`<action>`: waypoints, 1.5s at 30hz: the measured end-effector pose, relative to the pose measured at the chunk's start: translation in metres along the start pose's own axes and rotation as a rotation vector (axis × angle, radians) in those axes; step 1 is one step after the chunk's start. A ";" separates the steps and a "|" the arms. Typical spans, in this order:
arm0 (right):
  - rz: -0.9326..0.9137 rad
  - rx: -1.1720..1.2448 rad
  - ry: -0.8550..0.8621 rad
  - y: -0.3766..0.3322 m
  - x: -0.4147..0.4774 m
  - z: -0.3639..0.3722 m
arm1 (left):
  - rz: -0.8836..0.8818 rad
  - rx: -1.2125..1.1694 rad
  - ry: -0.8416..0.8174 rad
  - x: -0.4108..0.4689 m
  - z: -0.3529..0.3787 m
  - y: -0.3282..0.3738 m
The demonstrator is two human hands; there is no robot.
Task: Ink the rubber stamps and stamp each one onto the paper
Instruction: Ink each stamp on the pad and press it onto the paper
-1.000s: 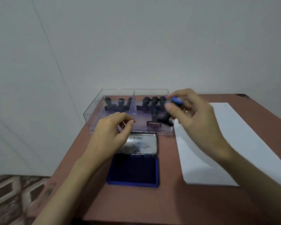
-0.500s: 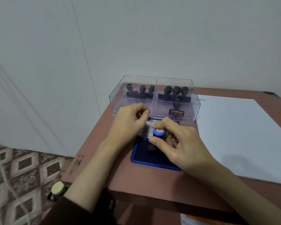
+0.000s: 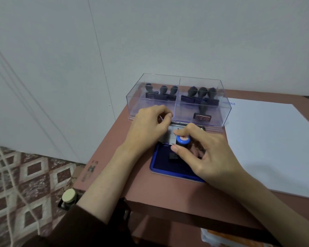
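My right hand grips a rubber stamp with a blue-capped black handle, its base pressed down on the blue ink pad. The pad's metal lid lies open behind it. My left hand rests with curled fingers on the lid's left edge. A clear two-compartment box holds several black-handled stamps. A large white paper lies to the right of the pad.
The reddish table ends just left of my left wrist, beside a grey wall. A small jar with a cream lid sits below the table's left corner, over a patterned floor.
My right hand carried the blue-capped stamp from above the box down onto the ink pad. My view has shifted left and closer. The left hand stayed at the lid.
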State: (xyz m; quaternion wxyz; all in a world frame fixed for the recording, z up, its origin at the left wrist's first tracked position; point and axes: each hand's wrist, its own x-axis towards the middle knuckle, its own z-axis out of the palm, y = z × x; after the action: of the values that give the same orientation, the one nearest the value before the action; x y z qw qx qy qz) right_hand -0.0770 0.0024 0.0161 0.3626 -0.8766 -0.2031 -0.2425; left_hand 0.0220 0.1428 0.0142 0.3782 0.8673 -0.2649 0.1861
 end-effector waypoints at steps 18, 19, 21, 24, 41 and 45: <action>0.100 0.055 -0.020 0.001 0.002 0.000 | -0.054 -0.073 -0.021 0.000 -0.002 0.006; 0.144 0.086 -0.019 0.002 0.003 -0.001 | -0.065 -0.091 -0.028 0.001 -0.003 0.008; 0.254 0.200 -0.008 0.002 0.006 -0.003 | -0.057 -0.092 -0.060 0.004 -0.006 0.013; 0.469 0.567 0.090 0.006 0.010 -0.015 | -0.045 -0.105 -0.094 0.009 -0.008 0.021; 0.434 -0.016 0.402 0.149 0.073 -0.119 | 0.420 0.103 -0.599 0.024 0.067 0.080; 0.364 -0.138 0.263 0.167 0.081 -0.111 | 0.475 0.132 -0.617 0.024 0.068 0.080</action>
State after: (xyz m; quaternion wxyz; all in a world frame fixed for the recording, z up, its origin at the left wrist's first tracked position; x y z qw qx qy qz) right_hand 0.0460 -0.1742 0.0414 0.3627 -0.8824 0.0242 -0.2987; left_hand 0.0012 0.0383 0.0273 0.1708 0.8195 -0.5469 0.0155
